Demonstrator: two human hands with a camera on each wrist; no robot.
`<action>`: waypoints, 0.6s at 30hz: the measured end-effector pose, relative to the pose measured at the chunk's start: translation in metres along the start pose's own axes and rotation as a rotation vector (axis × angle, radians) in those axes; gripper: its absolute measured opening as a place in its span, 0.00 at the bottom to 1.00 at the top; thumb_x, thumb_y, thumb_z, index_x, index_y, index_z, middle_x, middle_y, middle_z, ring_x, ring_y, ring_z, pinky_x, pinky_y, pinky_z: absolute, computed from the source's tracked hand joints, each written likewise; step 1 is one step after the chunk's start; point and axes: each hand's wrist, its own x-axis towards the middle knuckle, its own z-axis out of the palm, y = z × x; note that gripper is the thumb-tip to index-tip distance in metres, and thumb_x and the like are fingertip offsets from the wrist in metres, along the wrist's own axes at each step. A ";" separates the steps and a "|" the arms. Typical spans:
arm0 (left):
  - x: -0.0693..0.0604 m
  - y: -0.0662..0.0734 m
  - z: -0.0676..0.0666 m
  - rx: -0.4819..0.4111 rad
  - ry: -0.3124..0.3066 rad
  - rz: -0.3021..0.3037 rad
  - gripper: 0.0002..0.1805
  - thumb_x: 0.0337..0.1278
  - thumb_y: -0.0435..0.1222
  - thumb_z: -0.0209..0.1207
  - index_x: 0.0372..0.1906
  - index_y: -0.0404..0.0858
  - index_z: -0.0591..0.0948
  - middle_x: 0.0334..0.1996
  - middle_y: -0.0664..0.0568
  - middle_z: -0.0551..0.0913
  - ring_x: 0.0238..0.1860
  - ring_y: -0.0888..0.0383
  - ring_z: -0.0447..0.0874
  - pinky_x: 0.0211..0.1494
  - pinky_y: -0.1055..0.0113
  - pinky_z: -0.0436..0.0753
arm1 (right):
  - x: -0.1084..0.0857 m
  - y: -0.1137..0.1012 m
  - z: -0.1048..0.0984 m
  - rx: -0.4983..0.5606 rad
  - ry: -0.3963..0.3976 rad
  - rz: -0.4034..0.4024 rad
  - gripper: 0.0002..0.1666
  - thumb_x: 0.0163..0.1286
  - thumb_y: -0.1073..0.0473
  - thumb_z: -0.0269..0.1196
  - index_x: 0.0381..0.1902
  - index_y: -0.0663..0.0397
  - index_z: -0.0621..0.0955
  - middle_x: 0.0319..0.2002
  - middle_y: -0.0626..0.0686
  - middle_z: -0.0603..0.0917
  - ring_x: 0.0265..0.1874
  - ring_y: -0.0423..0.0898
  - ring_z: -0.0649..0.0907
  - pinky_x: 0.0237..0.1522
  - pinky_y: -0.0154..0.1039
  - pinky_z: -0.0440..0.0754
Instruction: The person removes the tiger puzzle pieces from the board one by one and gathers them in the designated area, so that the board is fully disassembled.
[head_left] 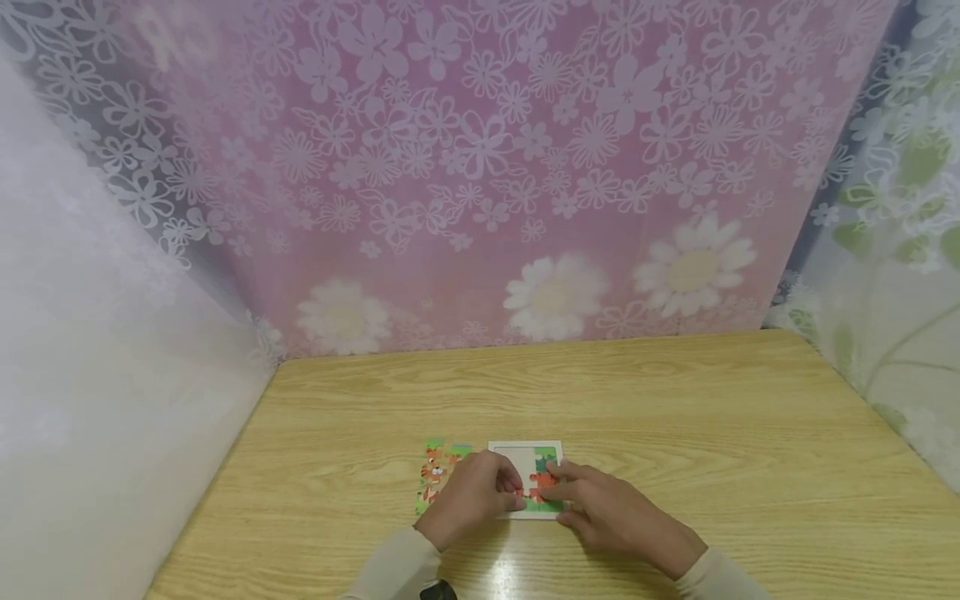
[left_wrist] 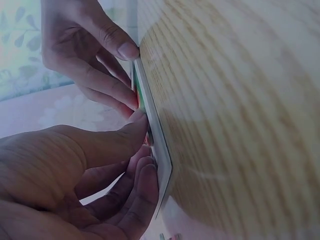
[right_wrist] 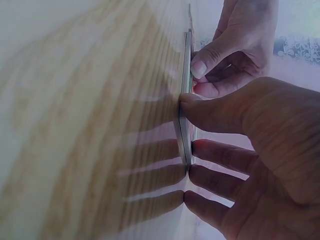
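The left hand (head_left: 472, 496) pinches a red jigsaw piece (head_left: 519, 493) towards the puzzle tray's (head_left: 525, 443) front edge — pushed in askew, it could unseat adjoining pieces (head_left: 544, 480) under the right hand's (head_left: 606, 508) outstretched fingers.

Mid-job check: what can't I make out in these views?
Head: the puzzle frame's near left corner, hidden by the left hand.
Head: the red piece at its fingertips, mostly covered.
Head: some loose pieces, partly behind that hand.
Both wrist views: the puzzle's picture, seen edge-on.
Head: a dark object, cut by the bottom edge.
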 end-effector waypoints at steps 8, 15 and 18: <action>0.000 -0.001 0.000 0.021 -0.005 0.012 0.08 0.51 0.29 0.74 0.28 0.39 0.85 0.24 0.61 0.80 0.26 0.69 0.76 0.31 0.73 0.78 | 0.000 0.000 0.000 0.000 0.001 0.001 0.21 0.65 0.63 0.71 0.57 0.60 0.85 0.64 0.64 0.77 0.64 0.65 0.76 0.52 0.54 0.83; 0.000 -0.001 0.000 0.005 -0.001 0.011 0.07 0.52 0.30 0.74 0.29 0.39 0.85 0.23 0.61 0.81 0.25 0.69 0.77 0.31 0.73 0.78 | 0.000 0.000 0.000 -0.012 0.001 -0.001 0.22 0.65 0.63 0.71 0.57 0.60 0.84 0.64 0.64 0.78 0.64 0.64 0.76 0.53 0.53 0.83; 0.000 -0.001 0.000 -0.011 0.004 0.011 0.07 0.53 0.30 0.73 0.27 0.40 0.85 0.23 0.61 0.81 0.24 0.69 0.77 0.29 0.73 0.78 | 0.001 0.001 0.001 -0.007 -0.001 -0.002 0.22 0.65 0.63 0.71 0.57 0.60 0.84 0.64 0.64 0.78 0.64 0.64 0.76 0.53 0.53 0.82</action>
